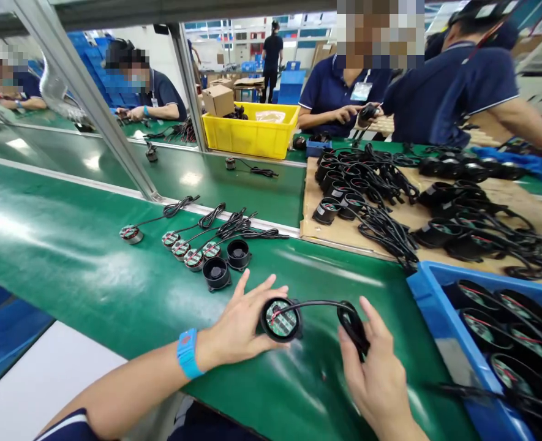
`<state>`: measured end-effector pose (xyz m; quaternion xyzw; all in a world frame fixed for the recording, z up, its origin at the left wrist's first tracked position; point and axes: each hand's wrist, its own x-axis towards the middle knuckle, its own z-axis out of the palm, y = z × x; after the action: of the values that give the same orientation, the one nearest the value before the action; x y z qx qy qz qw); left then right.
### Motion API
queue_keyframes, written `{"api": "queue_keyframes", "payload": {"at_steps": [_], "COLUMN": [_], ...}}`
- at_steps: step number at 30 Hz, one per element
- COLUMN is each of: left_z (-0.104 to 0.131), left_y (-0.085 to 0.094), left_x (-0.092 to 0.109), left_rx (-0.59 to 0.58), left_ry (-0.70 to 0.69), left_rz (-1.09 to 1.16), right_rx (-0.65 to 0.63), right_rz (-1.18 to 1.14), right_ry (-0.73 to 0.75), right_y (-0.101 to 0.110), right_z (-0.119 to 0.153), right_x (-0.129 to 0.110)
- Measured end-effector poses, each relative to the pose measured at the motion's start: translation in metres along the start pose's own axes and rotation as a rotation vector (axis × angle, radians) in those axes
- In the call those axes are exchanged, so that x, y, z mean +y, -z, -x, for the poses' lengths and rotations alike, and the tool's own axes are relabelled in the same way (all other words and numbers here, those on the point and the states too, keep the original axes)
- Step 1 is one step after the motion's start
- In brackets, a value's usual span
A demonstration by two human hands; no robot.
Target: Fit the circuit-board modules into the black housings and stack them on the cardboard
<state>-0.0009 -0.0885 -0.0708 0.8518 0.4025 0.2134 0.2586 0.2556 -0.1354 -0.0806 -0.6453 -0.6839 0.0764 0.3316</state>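
Note:
My left hand point(240, 321), with a blue wristband above it, grips a round black housing point(293, 334) by its side, thumb below and fingers spread above. Inside the housing sits a green circuit board point(282, 321) with red wires, facing up. A black cable point(319, 304) runs from the board to a coiled bundle point(353, 324), which my right hand point(376, 361) pinches between thumb and fingers. Farther off on the green bench lie two black housings point(216, 273) and several small round motors point(193, 260) with boards and coiled cables.
A blue bin point(454, 343) of finished-looking black units stands at the right. Behind it, a cardboard sheet point(314, 228) bears rows of similar units. A yellow bin point(247, 138) and metal posts point(87, 98) stand beyond. Co-workers point(346, 92) sit across the line.

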Motion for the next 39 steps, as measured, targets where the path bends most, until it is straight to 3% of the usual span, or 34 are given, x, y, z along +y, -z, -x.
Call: {"api": "queue_keyframes", "payload": {"at_steps": [4,9,12,15,22,28,33,36,39], "left_z": [-0.002,-0.004,-0.006,-0.008,-0.002,0.002,0.004,0.004,0.003], "left_y": [-0.003,-0.009,-0.014,-0.017,-0.011,-0.003,-0.008,-0.012,-0.013], "left_x": [-0.001,0.001,0.000,-0.003,-0.013,-0.019,-0.024,-0.029,-0.032], "left_rx": [-0.038,-0.020,-0.095,-0.087,-0.113,0.099,0.232,0.311,0.394], "left_ry": [0.011,0.021,0.035,0.059,0.071,0.125,0.167,0.177,0.163], "left_rz": [0.003,0.030,0.033,0.041,0.103,0.358,0.468,0.542,0.611], "right_rx": [-0.078,-0.021,-0.135,-0.180,0.064,-0.140,-0.250,-0.203,0.044], "right_rz": [0.036,0.148,0.346,0.423,-0.029,-0.196,-0.241,-0.260,-0.235], "right_ry": [0.021,0.062,0.127,0.230,0.550,0.369,0.436,0.482,0.443], "right_y": [0.000,0.001,0.002,0.004,-0.007,-0.039,-0.056,-0.054,-0.044], "right_z": [-0.003,-0.003,-0.005,-0.012,-0.006,0.008,-0.010,-0.013,-0.010], "right_x": [-0.001,0.015,0.033,0.038,-0.007,-0.004,-0.009,-0.011,-0.006]}}
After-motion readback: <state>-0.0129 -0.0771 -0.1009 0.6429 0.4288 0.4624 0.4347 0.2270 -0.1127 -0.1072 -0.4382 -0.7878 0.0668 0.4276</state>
